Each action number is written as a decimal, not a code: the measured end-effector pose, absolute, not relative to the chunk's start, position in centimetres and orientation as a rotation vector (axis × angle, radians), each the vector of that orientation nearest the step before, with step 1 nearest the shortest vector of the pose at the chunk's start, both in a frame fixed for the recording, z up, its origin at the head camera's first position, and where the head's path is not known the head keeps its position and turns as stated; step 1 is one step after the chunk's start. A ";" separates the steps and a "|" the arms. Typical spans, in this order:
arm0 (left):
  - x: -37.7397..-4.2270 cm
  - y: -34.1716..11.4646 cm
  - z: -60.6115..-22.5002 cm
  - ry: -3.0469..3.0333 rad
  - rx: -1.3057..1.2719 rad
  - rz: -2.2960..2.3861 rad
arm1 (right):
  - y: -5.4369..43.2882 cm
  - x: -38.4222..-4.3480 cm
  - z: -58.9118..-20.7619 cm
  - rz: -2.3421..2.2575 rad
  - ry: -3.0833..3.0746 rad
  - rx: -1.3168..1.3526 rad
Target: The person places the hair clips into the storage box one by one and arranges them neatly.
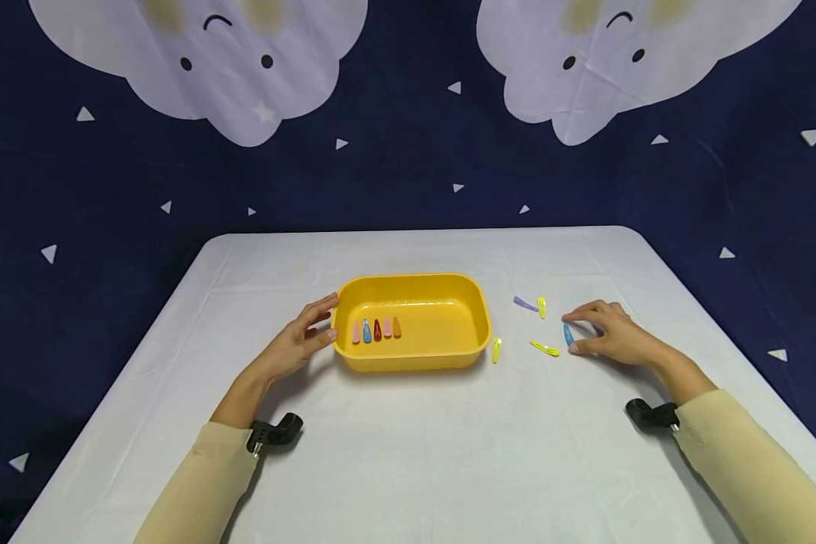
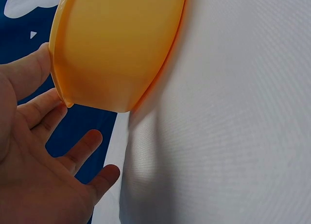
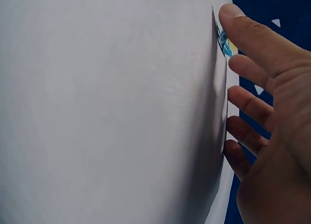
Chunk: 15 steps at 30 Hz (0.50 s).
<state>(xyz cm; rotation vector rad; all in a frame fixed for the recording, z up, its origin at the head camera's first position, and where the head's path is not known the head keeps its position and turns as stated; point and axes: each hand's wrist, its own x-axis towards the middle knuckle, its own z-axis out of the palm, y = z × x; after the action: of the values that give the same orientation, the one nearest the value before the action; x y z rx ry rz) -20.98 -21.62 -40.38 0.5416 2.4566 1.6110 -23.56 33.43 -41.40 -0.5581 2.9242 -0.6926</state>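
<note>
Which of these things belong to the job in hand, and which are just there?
Probably the job:
left hand, touching the yellow tray
right hand, finger and thumb at the blue clip
five clips inside the tray
purple clip and three yellow clips outside it

Probably just there:
white-covered table
cloud-patterned backdrop
black wrist attachments

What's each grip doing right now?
Left grip: open, touching the yellow tray.
Right grip: at the blue clip outside the yellow tray; can't tell whether it's closed.
</note>
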 end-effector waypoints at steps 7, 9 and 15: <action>-20.9 -21.7 -40.4 2.446 0.530 1.622 | 33.2 -23.5 -41.7 -0.664 2.967 -0.560; -20.9 -21.7 -40.4 2.441 0.527 1.623 | 33.2 -23.5 -41.8 -0.661 2.981 -0.566; -20.9 -21.6 -40.4 2.423 0.512 1.641 | 33.2 -23.5 -42.1 -0.658 3.018 -0.587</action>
<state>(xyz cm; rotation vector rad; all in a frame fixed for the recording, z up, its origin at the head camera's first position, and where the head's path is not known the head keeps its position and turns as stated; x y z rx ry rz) -20.92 -21.58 -40.37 0.5119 2.4232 1.6409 -23.54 33.20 -42.09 -0.5871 3.0183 -0.6582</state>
